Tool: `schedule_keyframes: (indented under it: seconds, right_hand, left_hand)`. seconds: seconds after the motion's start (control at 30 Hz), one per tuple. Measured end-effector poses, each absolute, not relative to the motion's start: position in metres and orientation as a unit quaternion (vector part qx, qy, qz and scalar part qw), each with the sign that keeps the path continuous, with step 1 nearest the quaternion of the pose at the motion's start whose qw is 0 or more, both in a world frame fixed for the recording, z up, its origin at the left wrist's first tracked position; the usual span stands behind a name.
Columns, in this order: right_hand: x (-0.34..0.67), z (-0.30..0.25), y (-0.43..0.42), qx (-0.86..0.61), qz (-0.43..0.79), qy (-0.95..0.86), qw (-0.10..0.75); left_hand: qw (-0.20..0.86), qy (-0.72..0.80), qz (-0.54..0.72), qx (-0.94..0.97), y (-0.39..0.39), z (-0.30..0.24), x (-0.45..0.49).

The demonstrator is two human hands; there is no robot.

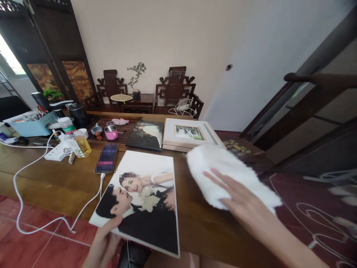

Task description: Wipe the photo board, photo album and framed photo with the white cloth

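Note:
My left hand (pixel 104 242) grips the near left corner of a large photo print (pixel 142 201) that lies on the wooden table (pixel 55 178) and sticks out over its front edge. My right hand (pixel 237 197) lies flat with fingers stretched out on a white cloth (pixel 223 167), pressing it onto the table just right of the print. The cloth sits in front of a white framed photo (pixel 189 134).
A dark photo print (pixel 146 134) lies behind the big one. A phone (pixel 106 158) on a white cable (pixel 33 219), a power strip (pixel 57 152), bottles, a pink pot (pixel 111 132) and a blue box (pixel 32 126) crowd the left. Carved chairs stand at the wall.

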State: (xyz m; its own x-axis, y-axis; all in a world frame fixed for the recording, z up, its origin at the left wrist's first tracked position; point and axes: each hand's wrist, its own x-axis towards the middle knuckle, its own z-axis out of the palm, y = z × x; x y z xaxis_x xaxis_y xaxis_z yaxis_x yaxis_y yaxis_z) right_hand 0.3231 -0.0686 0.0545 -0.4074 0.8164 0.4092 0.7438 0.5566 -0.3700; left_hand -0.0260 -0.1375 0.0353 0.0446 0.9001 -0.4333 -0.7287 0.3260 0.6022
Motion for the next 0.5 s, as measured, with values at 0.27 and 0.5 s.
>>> schedule_keyframes:
  seconds: [0.27, 0.5]
  right_hand:
    - [0.308, 0.079, -0.067, -0.454, 0.213, -0.829, 0.248]
    - [0.208, 0.138, 0.063, -0.438, -0.003, -0.898, 0.05]
  left_hand:
    - [0.67, 0.444, 0.584, 0.111, -0.126, 0.036, -0.027]
    - [0.677, 0.47, 0.553, 0.126, -0.116, 0.027, -0.03]
